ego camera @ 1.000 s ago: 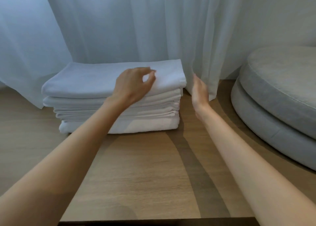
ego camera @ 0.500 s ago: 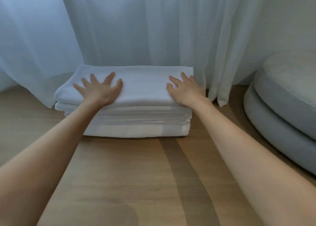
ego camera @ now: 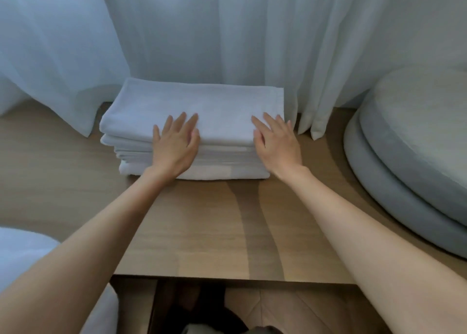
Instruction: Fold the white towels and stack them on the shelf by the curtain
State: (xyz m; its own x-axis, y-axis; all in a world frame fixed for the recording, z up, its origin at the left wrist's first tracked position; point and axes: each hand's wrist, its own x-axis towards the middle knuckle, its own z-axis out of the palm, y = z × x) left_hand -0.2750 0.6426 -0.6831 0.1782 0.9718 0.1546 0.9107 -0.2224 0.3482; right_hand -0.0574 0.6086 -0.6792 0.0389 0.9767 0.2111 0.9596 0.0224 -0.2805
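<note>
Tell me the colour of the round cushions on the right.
Pale grey-blue cushions, seen in the head view.

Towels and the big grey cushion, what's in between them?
In the head view, the curtain hangs down between the towels and the grey cushion, above a bare strip of wooden shelf.

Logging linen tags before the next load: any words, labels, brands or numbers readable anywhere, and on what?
None readable. The stack of white towels, the wooden shelf, the curtain and the grey cushions show no text, label, brand or number in this view.
</note>
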